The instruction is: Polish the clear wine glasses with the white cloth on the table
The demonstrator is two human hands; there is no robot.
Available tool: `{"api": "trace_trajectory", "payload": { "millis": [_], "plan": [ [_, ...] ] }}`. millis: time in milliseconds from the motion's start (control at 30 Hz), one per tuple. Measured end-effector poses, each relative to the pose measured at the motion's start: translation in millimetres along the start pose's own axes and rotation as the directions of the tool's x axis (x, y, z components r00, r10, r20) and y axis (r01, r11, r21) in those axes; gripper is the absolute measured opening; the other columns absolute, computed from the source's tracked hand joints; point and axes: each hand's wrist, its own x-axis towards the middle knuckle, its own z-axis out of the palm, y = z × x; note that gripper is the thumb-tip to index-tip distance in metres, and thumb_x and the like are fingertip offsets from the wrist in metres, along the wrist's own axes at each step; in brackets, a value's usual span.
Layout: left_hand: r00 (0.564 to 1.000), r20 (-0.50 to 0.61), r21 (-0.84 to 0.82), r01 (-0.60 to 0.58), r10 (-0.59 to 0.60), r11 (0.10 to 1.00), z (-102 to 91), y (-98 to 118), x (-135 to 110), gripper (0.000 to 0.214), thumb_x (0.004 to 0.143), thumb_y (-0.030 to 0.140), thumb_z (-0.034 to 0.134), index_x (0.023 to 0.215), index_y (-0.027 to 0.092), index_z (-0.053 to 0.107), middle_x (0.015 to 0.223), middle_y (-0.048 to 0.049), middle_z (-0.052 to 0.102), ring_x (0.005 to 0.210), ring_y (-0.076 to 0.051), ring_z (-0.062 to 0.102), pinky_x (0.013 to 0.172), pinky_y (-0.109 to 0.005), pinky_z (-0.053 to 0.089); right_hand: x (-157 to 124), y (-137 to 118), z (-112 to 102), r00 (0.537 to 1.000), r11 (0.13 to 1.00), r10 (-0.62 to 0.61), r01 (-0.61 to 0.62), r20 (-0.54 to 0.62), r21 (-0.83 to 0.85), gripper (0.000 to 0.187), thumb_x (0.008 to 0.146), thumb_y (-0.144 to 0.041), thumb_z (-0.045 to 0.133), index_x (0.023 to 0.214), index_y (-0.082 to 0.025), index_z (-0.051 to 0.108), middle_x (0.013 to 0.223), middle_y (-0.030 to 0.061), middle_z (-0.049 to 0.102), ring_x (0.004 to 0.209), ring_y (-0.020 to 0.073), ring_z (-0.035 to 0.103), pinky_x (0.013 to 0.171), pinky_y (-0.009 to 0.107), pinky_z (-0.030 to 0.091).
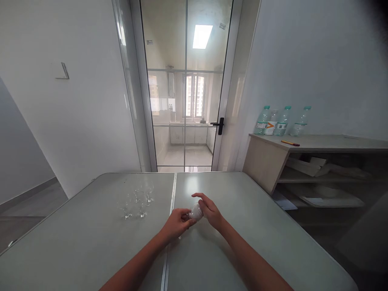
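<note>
My left hand (177, 222) and my right hand (210, 211) meet over the middle of a grey folding table (257, 226). Between them is a small whitish, partly clear object (196, 211), possibly a glass with white material in or around it. My left fingers pinch its near end, by the table's centre seam. My right hand curls over its far side, with the index finger raised. Several small clear stemmed glasses (138, 202) stand upright on the left half of the table, a hand's width from my left hand.
A glass door (186, 101) with a black handle (220, 125) faces me, a kitchen behind it. To the right stands a wooden shelf unit (318, 161) with several water bottles (281, 121) and a pen (290, 143) on top. A wall switch (62, 71) is at left.
</note>
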Motion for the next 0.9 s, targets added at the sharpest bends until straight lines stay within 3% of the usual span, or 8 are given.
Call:
{"api": "trace_trajectory", "payload": {
  "millis": [133, 233, 300, 400, 500, 600, 767, 900],
  "plan": [
    [0.971, -0.165, 0.587, -0.045, 0.174, 0.808, 10.6, -7, 0, 0.042, 0.086, 0.032, 0.063, 0.125, 0.016, 0.062, 0.093, -0.0104, 0.074, 0.078, -0.024, 0.067, 0.067, -0.029, 0.045, 6, 5, 4, 0.989, 0.998, 0.059, -0.061, -0.134, -0.007, 0.041, 0.097, -0.051, 0.047, 0.121, -0.022, 0.064, 0.081, -0.0003, 0.055, 0.066, 0.0145, 0.043, 0.063, 0.026, 0.037],
    [0.974, -0.168, 0.630, -0.014, 0.153, 0.776, 14.9, -3, 0, 0.047, 0.086, 0.028, 0.063, 0.132, 0.017, 0.059, 0.096, -0.0122, 0.074, 0.081, -0.026, 0.068, 0.068, -0.030, 0.045, 8, 4, 6, 0.973, 0.993, 0.116, -0.114, -0.201, 0.021, 0.040, 0.096, -0.051, 0.047, 0.117, -0.022, 0.066, 0.084, 0.0006, 0.056, 0.068, 0.0149, 0.044, 0.063, 0.027, 0.038],
    [0.978, -0.181, 0.450, -0.013, 0.105, 0.893, 15.4, 2, 2, 0.031, 0.084, 0.033, 0.067, 0.111, 0.016, 0.067, 0.081, -0.0065, 0.071, 0.072, -0.021, 0.064, 0.064, -0.027, 0.042, 7, 1, 5, 0.974, 0.994, 0.107, -0.104, -0.199, 0.026, 0.039, 0.096, -0.051, 0.047, 0.115, -0.022, 0.066, 0.079, -0.0006, 0.053, 0.066, 0.0145, 0.042, 0.062, 0.026, 0.037],
    [0.997, -0.025, -0.142, 0.071, -0.075, 0.987, 12.1, 5, 3, 0.037, 0.084, 0.051, 0.066, 0.074, 0.016, 0.060, 0.059, 0.0020, 0.053, 0.049, -0.010, 0.045, 0.050, -0.022, 0.031, 2, -6, 3, 0.988, 0.998, 0.060, -0.054, -0.141, 0.043, 0.040, 0.096, -0.052, 0.047, 0.114, -0.021, 0.066, 0.067, -0.0035, 0.044, 0.060, 0.0139, 0.038, 0.058, 0.026, 0.033],
    [0.943, 0.279, -0.581, 0.316, -0.181, 0.751, 5.2, -1, 5, 0.049, 0.081, 0.063, 0.066, 0.070, 0.016, 0.053, 0.056, 0.0058, 0.044, 0.041, -0.003, 0.022, 0.042, -0.020, 0.018, -2, -9, 1, 0.995, 0.999, 0.002, 0.003, -0.100, 0.051, 0.041, 0.097, -0.053, 0.046, 0.113, -0.021, 0.066, 0.066, -0.0034, 0.044, 0.059, 0.0136, 0.038, 0.058, 0.026, 0.033],
    [0.934, 0.323, -0.678, 0.340, -0.151, 0.652, -0.7, -8, 7, 0.047, 0.079, 0.059, 0.069, 0.069, 0.014, 0.055, 0.056, 0.0035, 0.049, 0.041, -0.003, 0.022, 0.042, -0.020, 0.016, -2, -5, 1, 0.994, 0.999, -0.038, 0.040, -0.102, 0.015, 0.039, 0.098, -0.050, 0.046, 0.114, -0.021, 0.066, 0.069, -0.0026, 0.047, 0.061, 0.0134, 0.039, 0.061, 0.027, 0.034],
    [0.994, 0.036, -0.474, 0.111, -0.107, 0.873, -3.4, -5, 10, 0.047, 0.085, 0.054, 0.060, 0.081, 0.008, 0.070, 0.060, -0.0042, 0.063, 0.042, -0.007, 0.040, 0.043, -0.022, 0.029, 4, 4, 1, 0.968, 1.000, 0.025, -0.023, -0.251, 0.010, 0.043, 0.097, -0.053, 0.047, 0.121, -0.021, 0.063, 0.075, -0.0010, 0.052, 0.064, 0.0143, 0.043, 0.061, 0.027, 0.038],
    [0.989, -0.148, 0.012, 0.013, -0.011, 1.000, 1.1, 1, 4, 0.044, 0.082, 0.038, 0.067, 0.119, 0.014, 0.069, 0.074, -0.0053, 0.073, 0.056, -0.014, 0.057, 0.058, -0.025, 0.044, 7, 10, 1, 0.972, 1.000, 0.027, -0.028, -0.233, -0.003, 0.047, 0.096, -0.057, 0.047, 0.123, -0.022, 0.063, 0.078, 0.0004, 0.055, 0.066, 0.0156, 0.047, 0.061, 0.027, 0.040]
  ]
}}
